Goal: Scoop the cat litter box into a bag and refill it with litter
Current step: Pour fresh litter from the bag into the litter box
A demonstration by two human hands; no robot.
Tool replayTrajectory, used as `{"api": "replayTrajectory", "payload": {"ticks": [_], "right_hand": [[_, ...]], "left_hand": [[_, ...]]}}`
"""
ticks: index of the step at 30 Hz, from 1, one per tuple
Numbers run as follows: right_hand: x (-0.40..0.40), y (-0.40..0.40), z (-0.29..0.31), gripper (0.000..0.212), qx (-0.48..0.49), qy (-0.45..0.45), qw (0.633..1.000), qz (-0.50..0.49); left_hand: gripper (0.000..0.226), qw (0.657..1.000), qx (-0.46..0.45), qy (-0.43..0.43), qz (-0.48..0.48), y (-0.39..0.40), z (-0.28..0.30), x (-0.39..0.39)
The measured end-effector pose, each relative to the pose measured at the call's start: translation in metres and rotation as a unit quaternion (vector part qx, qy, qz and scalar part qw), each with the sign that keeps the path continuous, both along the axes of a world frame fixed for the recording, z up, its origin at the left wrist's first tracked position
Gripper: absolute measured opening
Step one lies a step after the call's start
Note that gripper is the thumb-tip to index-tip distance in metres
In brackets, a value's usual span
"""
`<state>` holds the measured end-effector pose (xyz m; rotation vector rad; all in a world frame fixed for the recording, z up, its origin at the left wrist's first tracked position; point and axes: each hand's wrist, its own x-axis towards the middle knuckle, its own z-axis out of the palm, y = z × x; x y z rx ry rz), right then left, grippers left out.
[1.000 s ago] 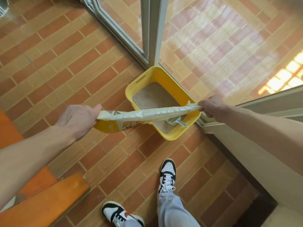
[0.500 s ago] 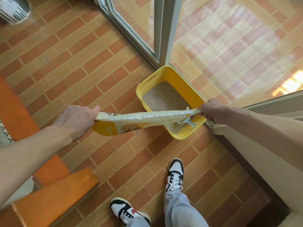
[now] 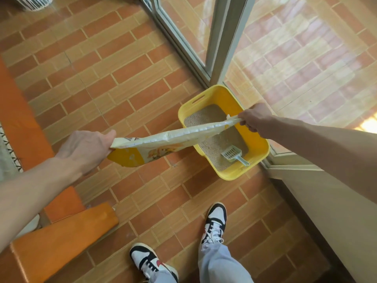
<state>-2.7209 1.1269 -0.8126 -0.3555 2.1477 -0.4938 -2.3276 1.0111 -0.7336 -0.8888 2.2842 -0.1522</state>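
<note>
Since a second ago the litter bag has risen at its right end, so the scoop now shows in full. Left hand has its grip closed on the bag's lower corner; right hand pinches the upper corner above the litter box. Between them the bag stretches taut, tilted up toward the right. The yellow box sits on the tiled floor against the sliding door frame, litter and scoop inside. Two sneakers stand nearer the camera.
</note>
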Motion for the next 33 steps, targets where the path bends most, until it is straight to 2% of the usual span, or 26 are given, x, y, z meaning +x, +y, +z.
{"api": "replayTrajectory", "payload": {"ticks": [2, 7, 11, 21, 33], "right_hand": [[0.0, -0.012, 0.0, 0.017, -0.002, 0.013, 1.0, -0.008], [-0.009, -0.037, 0.001, 0.021, -0.016, 0.015, 1.0, -0.014], [-0.017, -0.055, 0.004, 0.018, -0.031, 0.015, 0.999, -0.02], [-0.038, -0.051, -0.005, 0.021, -0.007, 0.03, 1.0, -0.005], [-0.041, -0.022, -0.016, 0.016, 0.026, 0.061, 0.998, 0.011]], "left_hand": [[0.02, 1.0, -0.009, 0.03, 0.0, -0.005, -0.004, 0.004], [0.021, 1.0, -0.008, 0.01, 0.001, -0.015, -0.009, -0.002], [0.024, 0.999, 0.0, 0.037, 0.028, -0.025, -0.018, -0.004], [0.023, 0.996, -0.006, 0.062, 0.06, -0.028, -0.035, -0.025], [0.02, 0.999, 0.001, 0.006, -0.032, -0.014, -0.048, -0.028]]}}
